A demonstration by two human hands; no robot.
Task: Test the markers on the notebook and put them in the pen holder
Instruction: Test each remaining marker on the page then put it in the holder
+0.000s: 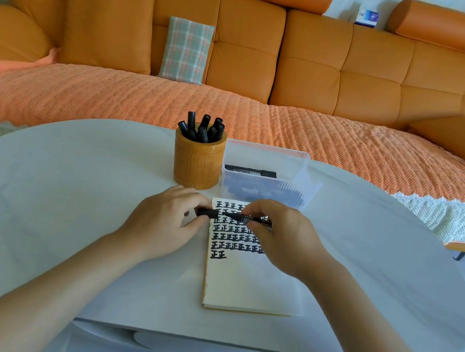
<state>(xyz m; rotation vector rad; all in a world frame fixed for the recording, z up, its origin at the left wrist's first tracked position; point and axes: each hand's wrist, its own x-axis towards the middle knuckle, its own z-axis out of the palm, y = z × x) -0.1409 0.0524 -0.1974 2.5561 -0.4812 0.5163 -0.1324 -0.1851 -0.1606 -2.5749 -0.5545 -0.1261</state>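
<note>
Together, left hand (pixel 169 220) fingers pinching the left end of a black marker (pixel 237 216), right hand (pixel 279 238) fingers curled round its barrel, notebook (pixel 244 284) just beneath, pen holder (pixel 197 161) beyond the fingertips.

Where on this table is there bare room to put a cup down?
Bare table spreads wide left of the left hand and the pen holder. Another stretch lies right of the notebook and the clear box. The middle is crowded: holder, box and notebook sit close, and the right hand shares a marker with the left over the page.
</note>
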